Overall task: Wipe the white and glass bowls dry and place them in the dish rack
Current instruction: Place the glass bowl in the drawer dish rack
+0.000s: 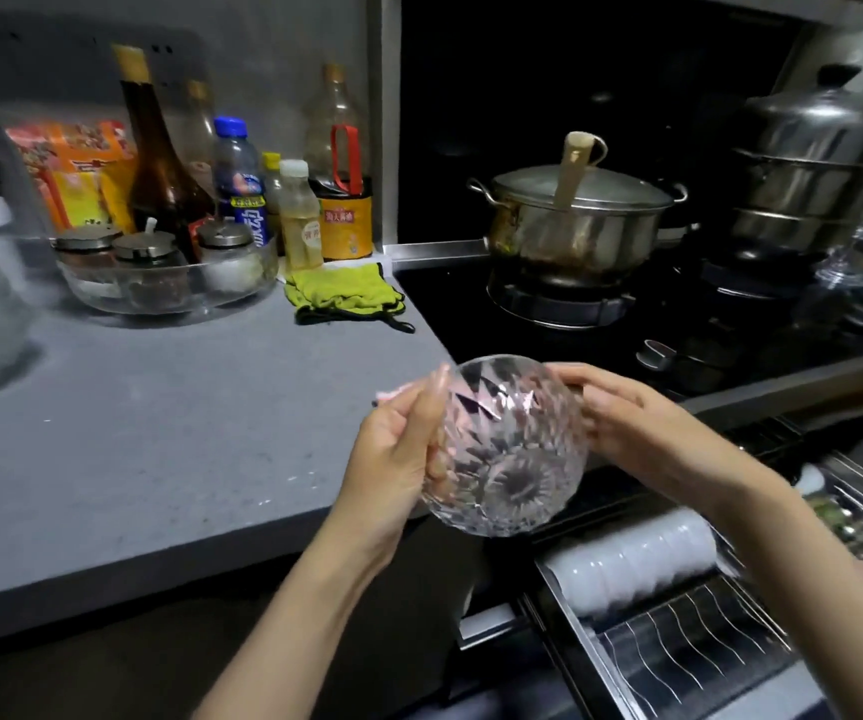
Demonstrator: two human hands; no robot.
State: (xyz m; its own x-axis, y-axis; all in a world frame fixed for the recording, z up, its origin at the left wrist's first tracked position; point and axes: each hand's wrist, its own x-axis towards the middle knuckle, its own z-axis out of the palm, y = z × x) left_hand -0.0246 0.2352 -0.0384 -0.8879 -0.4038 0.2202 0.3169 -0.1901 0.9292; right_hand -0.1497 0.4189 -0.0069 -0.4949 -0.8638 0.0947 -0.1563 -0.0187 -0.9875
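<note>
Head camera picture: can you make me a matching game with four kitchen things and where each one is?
Things:
1. cut-glass bowl
2. green pot holder
3. stack of white bowls
4. lidded steel pot

Places:
A. on the stove burner
B. in the dish rack
C. held by the left hand and right hand
D. on the grey counter

Pairs: 1-C, 2-D, 3-B, 4-A.
</note>
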